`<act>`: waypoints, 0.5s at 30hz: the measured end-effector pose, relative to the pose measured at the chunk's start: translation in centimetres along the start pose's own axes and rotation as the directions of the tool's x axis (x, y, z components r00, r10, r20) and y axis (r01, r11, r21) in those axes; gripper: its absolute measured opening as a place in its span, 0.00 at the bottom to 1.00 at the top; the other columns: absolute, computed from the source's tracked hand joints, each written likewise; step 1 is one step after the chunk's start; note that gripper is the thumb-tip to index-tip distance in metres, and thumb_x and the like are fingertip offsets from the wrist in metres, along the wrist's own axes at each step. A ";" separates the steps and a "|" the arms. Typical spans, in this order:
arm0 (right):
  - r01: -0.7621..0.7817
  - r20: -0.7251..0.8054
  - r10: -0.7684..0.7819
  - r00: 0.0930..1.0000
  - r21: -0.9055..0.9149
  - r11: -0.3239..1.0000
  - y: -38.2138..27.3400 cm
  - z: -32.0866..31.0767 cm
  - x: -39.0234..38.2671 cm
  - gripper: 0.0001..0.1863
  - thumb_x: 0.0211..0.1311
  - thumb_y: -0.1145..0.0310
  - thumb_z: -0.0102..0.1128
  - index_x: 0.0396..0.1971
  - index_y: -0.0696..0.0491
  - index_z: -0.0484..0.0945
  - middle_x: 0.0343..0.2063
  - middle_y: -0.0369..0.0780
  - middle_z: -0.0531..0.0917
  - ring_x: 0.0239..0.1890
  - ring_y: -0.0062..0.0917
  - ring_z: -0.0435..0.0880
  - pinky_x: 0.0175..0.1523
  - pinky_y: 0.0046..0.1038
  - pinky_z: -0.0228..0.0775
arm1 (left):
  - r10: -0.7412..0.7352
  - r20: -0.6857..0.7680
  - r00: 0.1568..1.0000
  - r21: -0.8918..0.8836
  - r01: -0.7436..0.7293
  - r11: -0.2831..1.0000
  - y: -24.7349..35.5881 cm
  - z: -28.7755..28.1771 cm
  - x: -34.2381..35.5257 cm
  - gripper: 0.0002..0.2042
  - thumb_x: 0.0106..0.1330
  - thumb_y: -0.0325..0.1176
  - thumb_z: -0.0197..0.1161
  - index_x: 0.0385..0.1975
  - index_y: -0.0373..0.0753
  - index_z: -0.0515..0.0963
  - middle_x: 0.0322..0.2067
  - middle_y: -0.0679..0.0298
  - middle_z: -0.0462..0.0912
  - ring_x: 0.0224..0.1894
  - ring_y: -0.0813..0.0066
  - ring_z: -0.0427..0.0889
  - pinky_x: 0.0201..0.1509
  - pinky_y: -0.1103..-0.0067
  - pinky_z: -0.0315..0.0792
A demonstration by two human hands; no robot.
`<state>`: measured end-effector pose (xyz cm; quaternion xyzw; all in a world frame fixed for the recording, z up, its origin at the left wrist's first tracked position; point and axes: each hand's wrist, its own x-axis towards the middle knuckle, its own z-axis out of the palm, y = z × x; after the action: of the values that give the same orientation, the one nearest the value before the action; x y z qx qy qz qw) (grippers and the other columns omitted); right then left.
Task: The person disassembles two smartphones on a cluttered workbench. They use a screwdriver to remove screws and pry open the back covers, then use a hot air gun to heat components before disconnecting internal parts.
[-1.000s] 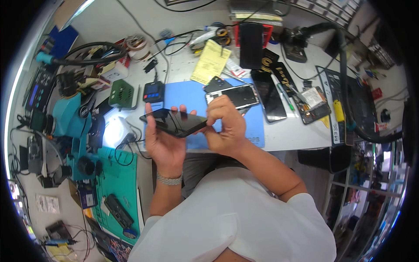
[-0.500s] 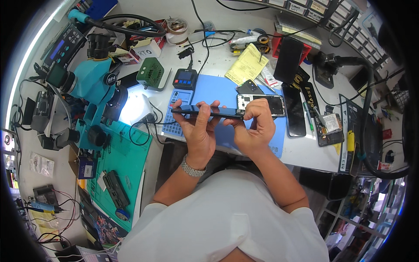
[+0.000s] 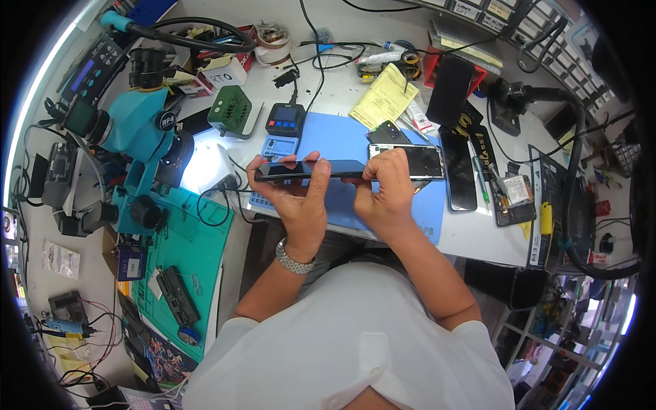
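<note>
L grip [image 3: 301, 212]: grasping black phone [image 3: 348, 168]; thumb laid across near long edge, other fingertips showing past far edge. R grip [image 3: 386, 191]: thumb & curled forefinger pinching phone's R end. Phone sits btwn both grips, approx. level, nearly edge-on to cam., held over blue mat [image 3: 328, 133]. Metal-band watch [image 3: 295, 257] on L wrist.

On mat, just beyond R grip: dismantled phone w/ pale frame [image 3: 427, 162], partly hidden by hand; dark piece w/ round lenses [image 3: 387, 130] behind it. R of mat edge: dark phone [image 3: 460, 171], flat; then green-tipped pen [image 3: 485, 193], then 2nd dismantled unit [image 3: 516, 198], all on bench [image 3: 502, 240].

Beyond L grip: small black device w/ lit screen [image 3: 285, 120]; green boxy device [image 3: 227, 111] nr. it, to L. Yellow paper [image 3: 384, 97] at mat's far edge. Far L: turquoise microscope [image 3: 137, 123], w/ green mat [image 3: 205, 236] nr. its base.
</note>
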<state>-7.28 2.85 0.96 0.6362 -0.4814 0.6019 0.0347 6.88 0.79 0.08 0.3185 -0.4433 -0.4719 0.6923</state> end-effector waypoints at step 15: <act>-0.358 0.248 0.279 0.928 0.375 0.855 -2.5 0.6 -0.9 0.14 0.51 0.87 0.63 0.32 0.56 0.70 0.33 0.44 0.73 0.39 0.43 0.72 0.42 0.39 0.68 | 0.120 0.283 0.952 0.333 -0.214 0.918 0.9 -2.2 -0.4 0.53 0.62 0.22 0.80 0.80 0.48 0.47 0.62 0.59 0.70 0.62 0.62 0.80 0.64 0.69 0.81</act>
<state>-5.02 4.34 1.38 0.5930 -0.4432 0.6258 -0.2457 9.19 1.48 -0.17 0.3366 -0.6337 -0.3587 0.5971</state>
